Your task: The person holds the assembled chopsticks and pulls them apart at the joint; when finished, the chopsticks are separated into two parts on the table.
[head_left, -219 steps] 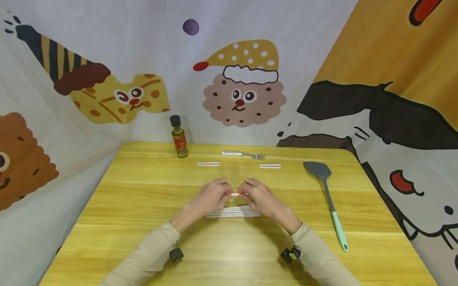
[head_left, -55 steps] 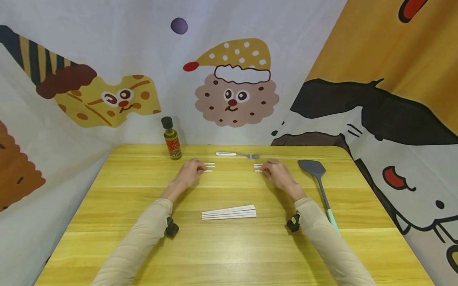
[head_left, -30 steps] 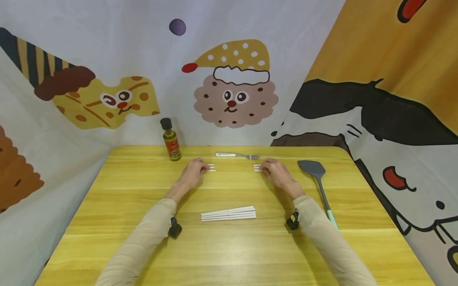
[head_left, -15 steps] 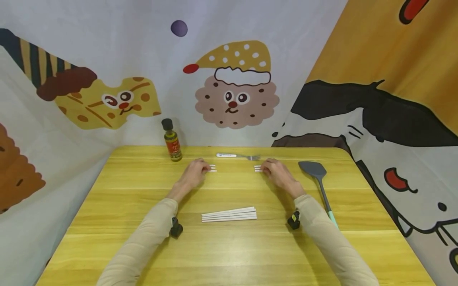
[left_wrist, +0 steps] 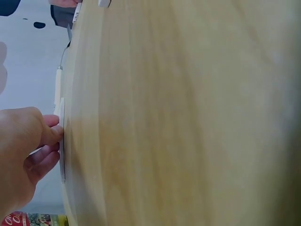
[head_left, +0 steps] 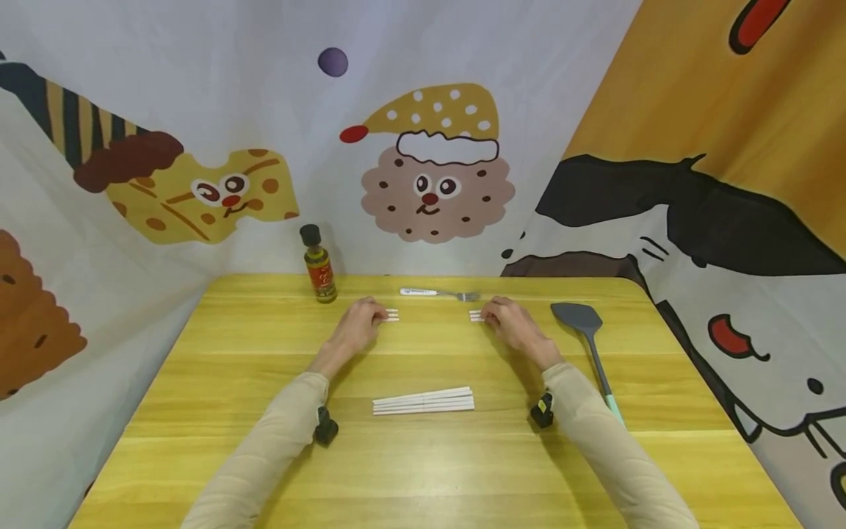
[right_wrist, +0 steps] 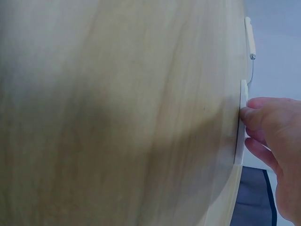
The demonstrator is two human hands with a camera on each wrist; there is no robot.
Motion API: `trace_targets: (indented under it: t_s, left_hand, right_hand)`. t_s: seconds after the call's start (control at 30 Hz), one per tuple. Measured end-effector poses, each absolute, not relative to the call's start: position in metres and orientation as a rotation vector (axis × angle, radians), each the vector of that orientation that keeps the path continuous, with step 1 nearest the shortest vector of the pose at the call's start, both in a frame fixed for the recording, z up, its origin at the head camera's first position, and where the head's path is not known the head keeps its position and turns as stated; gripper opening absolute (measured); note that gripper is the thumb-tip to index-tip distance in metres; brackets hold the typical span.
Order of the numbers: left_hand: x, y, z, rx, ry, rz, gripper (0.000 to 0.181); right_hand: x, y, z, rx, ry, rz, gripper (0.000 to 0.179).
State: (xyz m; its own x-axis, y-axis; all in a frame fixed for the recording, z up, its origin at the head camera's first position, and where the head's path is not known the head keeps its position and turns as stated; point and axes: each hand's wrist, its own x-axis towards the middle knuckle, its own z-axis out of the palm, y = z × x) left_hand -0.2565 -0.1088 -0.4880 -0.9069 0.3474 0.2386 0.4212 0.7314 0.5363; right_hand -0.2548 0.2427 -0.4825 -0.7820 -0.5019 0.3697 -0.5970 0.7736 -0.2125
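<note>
My left hand (head_left: 359,325) is at the back of the table, behind the bottle's right side, with thumb and fingers on a short white stick (left_wrist: 62,155). Beyond its fingertips, the ends of three parallel short sticks (head_left: 393,315) show. To the right, my right hand (head_left: 512,322) pinches another short white stick (right_wrist: 240,146) close against the table, and three stick ends (head_left: 475,316) poke out from its fingers. The rest of both groups is hidden under the hands. Nearer to me lies a fanned bundle of several long white sticks (head_left: 423,402).
A fork (head_left: 439,294) with a white handle lies along the back, between the hands. An oil bottle (head_left: 320,272) with a black cap stands back left. On the right lies a grey spatula (head_left: 581,319) with a mint handle, partly under the right sleeve. A printed cloth (head_left: 264,88) hangs behind the table (head_left: 423,477).
Earlier both hands met above the long sticks, holding a small white stick; then they parted to the two back groups. Lately the left hand slid slightly right and its sticks line up more evenly.
</note>
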Motion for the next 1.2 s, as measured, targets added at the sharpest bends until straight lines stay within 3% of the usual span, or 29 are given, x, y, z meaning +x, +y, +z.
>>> trace_targets:
  t_s: [0.33, 0.6, 0.93, 1.2]
  left_hand:
    - [-0.25, -0.111, -0.487, -0.615, -2.788, -0.89, 0.019]
    - [-0.237, -0.123, -0.472, -0.585, -2.766, -0.828, 0.024]
    - [-0.193, -0.126, -0.457, -0.725, -2.726, -0.725, 0.017]
    - [-0.161, -0.117, -0.454, -0.799, -2.829, -0.789, 0.017]
  right_hand:
    - [-0.244, 0.236, -0.48, 0.867, -2.589, 0.484, 0.013]
    - [-0.21, 0.219, -0.461, 0.934, -2.541, 0.552, 0.019]
    - [-0.165, 0.197, -0.452, 1.023, -2.705, 0.639, 0.023]
    - [-0.149, 0.184, -0.462, 1.114, -2.77, 0.642, 0.017]
